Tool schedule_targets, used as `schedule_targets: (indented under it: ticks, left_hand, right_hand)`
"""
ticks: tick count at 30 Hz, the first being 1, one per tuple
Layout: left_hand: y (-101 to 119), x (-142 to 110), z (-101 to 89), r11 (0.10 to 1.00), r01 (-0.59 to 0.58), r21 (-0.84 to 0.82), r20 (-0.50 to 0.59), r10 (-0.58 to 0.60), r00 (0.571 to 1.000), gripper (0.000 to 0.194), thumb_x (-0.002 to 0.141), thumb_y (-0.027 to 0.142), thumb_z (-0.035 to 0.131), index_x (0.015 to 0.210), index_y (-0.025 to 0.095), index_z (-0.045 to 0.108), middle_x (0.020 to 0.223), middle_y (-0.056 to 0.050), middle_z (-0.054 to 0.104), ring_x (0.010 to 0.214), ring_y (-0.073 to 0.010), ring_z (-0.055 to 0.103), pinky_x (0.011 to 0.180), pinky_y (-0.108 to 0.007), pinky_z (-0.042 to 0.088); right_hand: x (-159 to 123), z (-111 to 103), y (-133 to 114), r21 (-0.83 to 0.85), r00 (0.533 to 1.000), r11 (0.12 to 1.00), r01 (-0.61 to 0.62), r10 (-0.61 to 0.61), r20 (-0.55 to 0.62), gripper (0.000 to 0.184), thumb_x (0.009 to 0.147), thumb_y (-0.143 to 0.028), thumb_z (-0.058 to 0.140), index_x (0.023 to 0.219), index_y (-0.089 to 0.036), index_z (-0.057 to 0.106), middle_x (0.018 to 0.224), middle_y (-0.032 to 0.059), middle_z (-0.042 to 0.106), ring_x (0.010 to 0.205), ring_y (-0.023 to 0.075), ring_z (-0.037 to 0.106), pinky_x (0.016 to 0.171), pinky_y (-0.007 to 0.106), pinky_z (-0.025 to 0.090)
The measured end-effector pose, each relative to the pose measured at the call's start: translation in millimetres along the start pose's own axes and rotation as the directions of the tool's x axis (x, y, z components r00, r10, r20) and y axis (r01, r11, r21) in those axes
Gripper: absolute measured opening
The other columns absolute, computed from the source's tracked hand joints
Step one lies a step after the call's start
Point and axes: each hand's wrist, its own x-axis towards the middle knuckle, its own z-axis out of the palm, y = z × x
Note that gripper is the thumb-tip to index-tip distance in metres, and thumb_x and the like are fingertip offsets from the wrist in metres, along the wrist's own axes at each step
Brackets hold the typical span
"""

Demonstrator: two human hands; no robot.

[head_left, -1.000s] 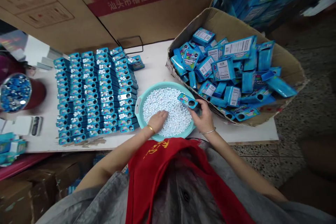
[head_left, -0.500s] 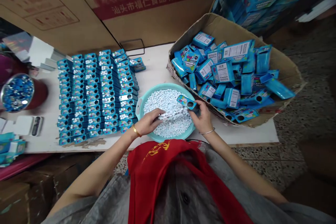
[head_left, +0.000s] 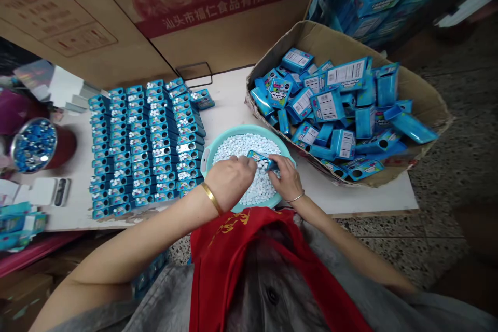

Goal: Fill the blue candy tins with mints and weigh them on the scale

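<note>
A small blue candy box [head_left: 260, 158] is held over the bowl in my right hand [head_left: 287, 178], its thumb and fingers closed on the right end. White candies show at the hole in its top. My left hand [head_left: 234, 180] is closed against the box's left end, knuckles up; its fingertips and whatever they hold are hidden. Below both hands is a turquoise bowl [head_left: 207, 162] of small white candies [head_left: 254, 194], partly covered by my left hand.
On the left stand rows of blue boxes [head_left: 155, 140], some with white candies at their holes. A cardboard carton [head_left: 424, 109] of blue boxes is at right. A metal tin [head_left: 34, 145] of blue wrapped pieces stands far left; large cartons [head_left: 233, 46] line the back.
My left hand has risen from the candies and moved right to the box, turning knuckles up. The box has shifted left and slightly down in my right hand, and candies now show at its hole.
</note>
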Motion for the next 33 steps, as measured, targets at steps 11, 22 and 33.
schedule_targets:
  ticks: [11, 22, 33]
  left_hand:
    - [-64, 46, 140.4, 0.928, 0.221, -0.300, -0.065, -0.251, 0.966, 0.033, 0.090, 0.007, 0.033, 0.115, 0.015, 0.052, 0.106, -0.012, 0.058, 0.101, -0.0237, 0.054, 0.086, -0.038, 0.044]
    - [-26, 56, 197.7, 0.756, -0.089, -0.648, -0.161, -0.021, 0.987, 0.032, 0.091, 0.022, 0.045, 0.123, 0.016, 0.048, 0.120, -0.008, 0.058, 0.106, -0.0159, 0.057, 0.093, -0.028, 0.045]
    - [-52, 3, 77.2, 0.873, -0.163, -0.460, -0.250, 0.049, 0.967, 0.027, 0.091, 0.022, 0.043, 0.116, 0.014, 0.052, 0.105, -0.010, 0.062, 0.094, -0.0197, 0.060, 0.082, -0.032, 0.048]
  right_hand:
    - [2, -8, 13, 0.028, 0.994, 0.995, -0.097, 0.099, -0.043, 0.036, 0.081, -0.021, 0.053, 0.117, -0.021, 0.051, 0.111, 0.0111, 0.063, 0.104, 0.0278, 0.057, 0.090, 0.046, 0.047]
    - [6, -15, 18, 0.099, 0.968, 0.967, -0.233, 0.241, -0.077, 0.038, 0.081, -0.033, 0.060, 0.115, -0.022, 0.049, 0.106, 0.0098, 0.063, 0.095, 0.0260, 0.060, 0.085, 0.044, 0.049]
    - [4, -7, 5, -0.022, 0.999, 0.999, -0.038, 0.038, 0.015, 0.039, 0.078, -0.014, 0.051, 0.117, -0.020, 0.052, 0.112, 0.0117, 0.062, 0.105, 0.0284, 0.056, 0.092, 0.047, 0.047]
